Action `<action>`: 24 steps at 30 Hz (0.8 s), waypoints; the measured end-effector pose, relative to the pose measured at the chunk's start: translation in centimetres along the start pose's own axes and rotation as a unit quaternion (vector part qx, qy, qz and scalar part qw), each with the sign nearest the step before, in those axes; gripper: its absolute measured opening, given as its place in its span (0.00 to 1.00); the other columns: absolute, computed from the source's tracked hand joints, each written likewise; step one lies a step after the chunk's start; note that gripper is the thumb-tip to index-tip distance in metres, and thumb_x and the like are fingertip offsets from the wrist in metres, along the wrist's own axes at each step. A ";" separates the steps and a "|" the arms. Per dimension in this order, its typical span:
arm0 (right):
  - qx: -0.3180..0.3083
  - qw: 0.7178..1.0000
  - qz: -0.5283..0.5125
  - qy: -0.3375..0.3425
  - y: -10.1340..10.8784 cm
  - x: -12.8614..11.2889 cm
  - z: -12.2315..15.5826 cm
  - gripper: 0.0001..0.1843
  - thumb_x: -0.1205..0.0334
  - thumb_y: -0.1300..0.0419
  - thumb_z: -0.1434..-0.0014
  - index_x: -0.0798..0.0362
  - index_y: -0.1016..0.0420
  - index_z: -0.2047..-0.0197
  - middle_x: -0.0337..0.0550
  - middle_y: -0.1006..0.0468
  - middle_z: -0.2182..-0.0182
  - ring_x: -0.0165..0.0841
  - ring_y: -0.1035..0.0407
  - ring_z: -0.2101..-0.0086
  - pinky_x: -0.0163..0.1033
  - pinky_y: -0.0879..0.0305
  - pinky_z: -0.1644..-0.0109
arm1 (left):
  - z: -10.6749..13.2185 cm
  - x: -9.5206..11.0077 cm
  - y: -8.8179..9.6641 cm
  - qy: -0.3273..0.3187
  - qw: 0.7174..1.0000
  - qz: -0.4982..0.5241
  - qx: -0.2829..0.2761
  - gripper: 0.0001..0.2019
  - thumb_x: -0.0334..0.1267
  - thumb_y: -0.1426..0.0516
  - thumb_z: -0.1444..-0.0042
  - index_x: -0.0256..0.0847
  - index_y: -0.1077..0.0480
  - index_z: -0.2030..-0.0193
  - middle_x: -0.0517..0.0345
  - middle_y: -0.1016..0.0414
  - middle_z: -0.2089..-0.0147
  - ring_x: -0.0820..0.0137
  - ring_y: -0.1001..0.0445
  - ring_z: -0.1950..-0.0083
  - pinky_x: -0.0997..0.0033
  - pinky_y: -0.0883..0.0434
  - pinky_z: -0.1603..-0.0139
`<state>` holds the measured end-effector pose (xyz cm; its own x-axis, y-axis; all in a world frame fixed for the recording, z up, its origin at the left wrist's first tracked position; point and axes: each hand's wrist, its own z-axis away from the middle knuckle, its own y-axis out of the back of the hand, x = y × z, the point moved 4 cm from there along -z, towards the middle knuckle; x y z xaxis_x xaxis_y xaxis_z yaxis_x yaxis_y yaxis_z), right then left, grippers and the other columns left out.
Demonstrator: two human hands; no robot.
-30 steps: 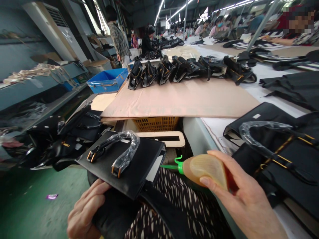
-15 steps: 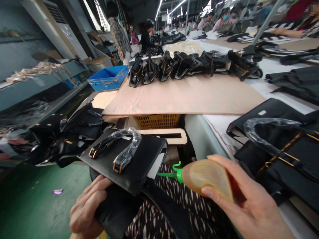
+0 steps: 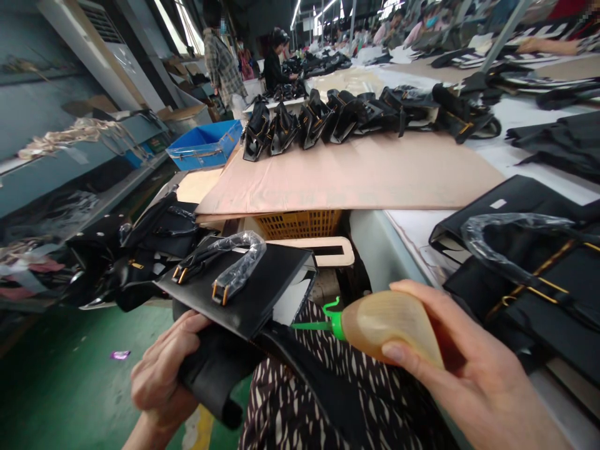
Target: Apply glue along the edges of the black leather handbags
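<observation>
One left hand [image 3: 162, 372], one right hand [image 3: 473, 375], one amber squeeze bottle with a green nozzle [image 3: 389, 322], one flat black leather bag [image 3: 253, 294] on the lap and one blue plastic crate [image 3: 206, 147] show.

The left hand [image 3: 162, 375] has slid lower under the black bag [image 3: 244, 294]; the glue bottle [image 3: 384, 322] moved slightly nearer to it
</observation>
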<state>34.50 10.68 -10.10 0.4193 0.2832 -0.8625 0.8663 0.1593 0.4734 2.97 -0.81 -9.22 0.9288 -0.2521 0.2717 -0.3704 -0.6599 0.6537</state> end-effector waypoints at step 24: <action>0.000 0.976 -0.204 -0.076 -1.0 -1.2 -5.2 0.24 0.44 0.39 0.45 0.44 0.36 0.50 0.39 0.25 0.60 0.41 0.30 0.61 0.40 0.32 0.61 | -11.6 -2.1 -1.1 0.245 0.968 0.052 -0.019 0.10 0.37 0.42 0.51 0.38 0.35 0.79 0.68 0.43 0.82 0.78 0.45 0.78 0.78 0.48 0.79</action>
<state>31.73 15.14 -8.57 0.0743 0.0520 -0.9959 0.9696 0.2298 0.0843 1.26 8.66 -2.35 0.7712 0.0562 0.6341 -0.4712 -0.6194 0.6280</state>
